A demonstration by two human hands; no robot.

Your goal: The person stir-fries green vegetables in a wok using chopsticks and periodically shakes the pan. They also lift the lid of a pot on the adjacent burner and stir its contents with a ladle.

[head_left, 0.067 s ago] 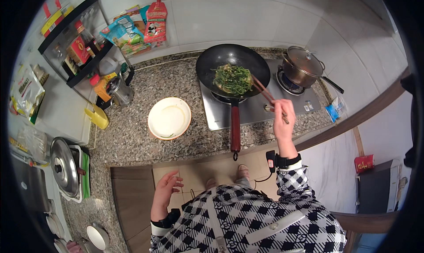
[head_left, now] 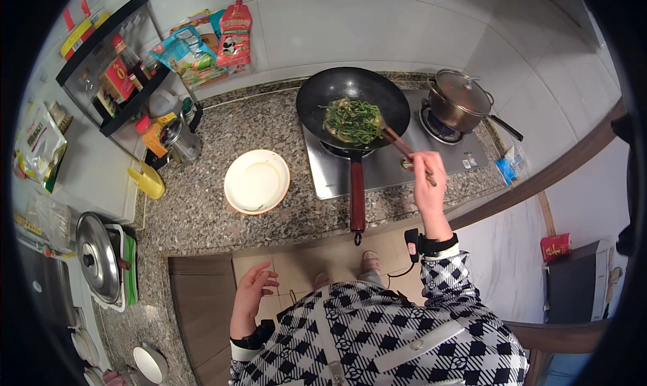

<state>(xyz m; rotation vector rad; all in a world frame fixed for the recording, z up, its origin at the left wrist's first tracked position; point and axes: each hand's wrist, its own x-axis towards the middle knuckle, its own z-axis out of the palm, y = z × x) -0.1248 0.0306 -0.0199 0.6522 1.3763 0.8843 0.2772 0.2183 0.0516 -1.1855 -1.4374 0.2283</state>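
My right hand [head_left: 429,180] is closed around a pair of brown chopsticks [head_left: 397,141]. Their tips reach the right side of a heap of chopped green vegetables [head_left: 353,121] in a black wok [head_left: 317,93]. The wok sits on the left burner of a steel gas stove [head_left: 330,180], its dark red handle [head_left: 358,194] pointing toward me. Below the counter edge my left hand [head_left: 255,288] hangs in the air, fingers loosely apart, holding nothing. A white plate with an orange rim [head_left: 257,182] lies on the counter left of the stove; a small green scrap is on it.
A lidded pot [head_left: 458,106] stands on the right burner, its handle [head_left: 505,128] jutting right. At the left are a seasoning rack [head_left: 111,69], a metal canister [head_left: 182,142], a yellow holder [head_left: 147,180] and a round pan lid [head_left: 99,258]. A white bowl [head_left: 149,364] is at the near left.
The whole view has shifted very slightly. My right hand and the chopsticks have moved a little, the tips still at the vegetables. My left hand is almost unchanged.
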